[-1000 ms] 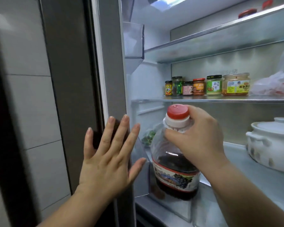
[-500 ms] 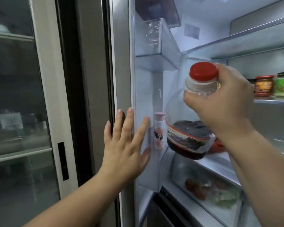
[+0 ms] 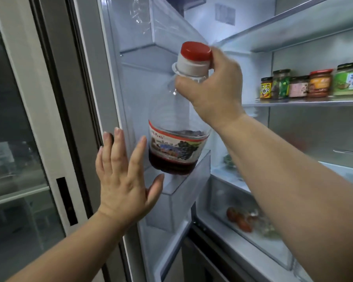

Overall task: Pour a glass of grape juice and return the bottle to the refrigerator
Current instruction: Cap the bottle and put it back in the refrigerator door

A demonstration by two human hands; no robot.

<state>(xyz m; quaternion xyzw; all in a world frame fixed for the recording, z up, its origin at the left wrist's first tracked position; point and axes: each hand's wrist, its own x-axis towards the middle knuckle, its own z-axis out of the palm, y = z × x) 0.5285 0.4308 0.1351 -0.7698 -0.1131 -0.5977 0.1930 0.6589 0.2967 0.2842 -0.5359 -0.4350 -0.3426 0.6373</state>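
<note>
your right hand grips the bottle by its neck over what looks like a door bin, left hand splayed flat, bracing the door.

Red cap, dark purple juice, grape-printed label, clear bottle

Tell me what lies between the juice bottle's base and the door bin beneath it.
Nothing: in the head view the juice bottle, held by the right hand, hangs just above the door bin.
</note>
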